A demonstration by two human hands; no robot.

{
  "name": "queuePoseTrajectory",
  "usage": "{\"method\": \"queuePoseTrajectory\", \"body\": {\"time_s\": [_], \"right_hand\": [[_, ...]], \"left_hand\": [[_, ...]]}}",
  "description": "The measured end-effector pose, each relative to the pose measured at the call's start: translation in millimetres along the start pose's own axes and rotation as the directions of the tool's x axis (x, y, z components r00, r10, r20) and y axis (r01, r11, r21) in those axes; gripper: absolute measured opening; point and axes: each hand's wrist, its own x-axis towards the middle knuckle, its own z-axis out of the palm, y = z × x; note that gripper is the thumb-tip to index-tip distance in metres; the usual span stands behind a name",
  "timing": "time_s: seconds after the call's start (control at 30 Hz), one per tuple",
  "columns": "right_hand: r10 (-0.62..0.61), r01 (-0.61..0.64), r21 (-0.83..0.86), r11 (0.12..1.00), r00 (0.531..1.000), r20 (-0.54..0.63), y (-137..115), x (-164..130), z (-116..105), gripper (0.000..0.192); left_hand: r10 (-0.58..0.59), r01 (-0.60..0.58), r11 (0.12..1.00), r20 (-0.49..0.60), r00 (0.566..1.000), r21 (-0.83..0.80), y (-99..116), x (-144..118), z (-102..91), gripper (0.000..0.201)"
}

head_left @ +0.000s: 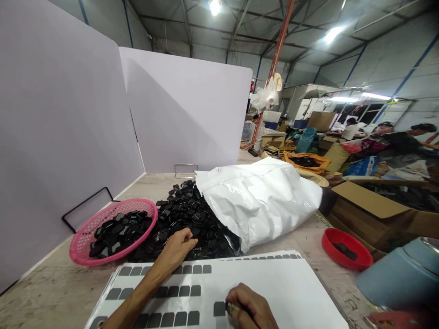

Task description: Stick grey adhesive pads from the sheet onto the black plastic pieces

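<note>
Fingers of the left hand (pixel 178 249) pinch together at the near edge of the heap of black pieces (pixel 187 219) on the bench (pixel 51 292); whether one is caught I cannot tell; the right hand (pixel 252 308) is curled tight on a small tool at a dark tile on the white sheet (pixel 274 292). Only the sheet's left part carries tiles, so I judge most is left; its long axis runs left to right, rows likewise; the white bag (pixel 264 196) opens leftward, beside the pink basket (pixel 113 230).
</note>
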Motion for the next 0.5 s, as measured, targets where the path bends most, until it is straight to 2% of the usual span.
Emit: {"method": "queuePoseTrajectory", "body": {"time_s": [0.1,0.17,0.2,0.3,0.4,0.5], "right_hand": [[0.051,-0.053,0.128,0.990,0.999,0.015,-1,0,-6,0.018],[0.073,-0.074,0.193,0.978,0.997,0.012,-2,-1,-9,0.023],[0.085,-0.082,0.214,0.973,0.996,-0.004,-2,-1,-10,0.025],[0.057,-0.039,0.184,0.982,0.994,-0.093,-3,-3,-10,0.028],[-0.021,0.036,0.086,0.996,0.985,-0.171,-3,-5,-8,0.029],[-0.089,0.097,0.032,0.995,0.976,-0.198,-2,-5,-5,0.026]], "left_hand": [[-0.049,0.067,0.978,0.095,0.994,-0.200,4,-14,2.0,0.023],[-0.060,0.131,0.913,0.192,0.980,-0.386,10,-31,8.0,0.022],[-0.057,0.172,0.852,0.239,0.969,-0.494,13,-40,12.2,0.023],[-0.023,0.308,0.597,0.368,0.930,-0.741,20,-65,27.4,0.034],[0.034,0.385,0.459,0.449,0.893,-0.801,19,-80,42.4,0.043],[0.092,0.391,0.456,0.480,0.872,-0.799,15,-85,53.0,0.044]]}}
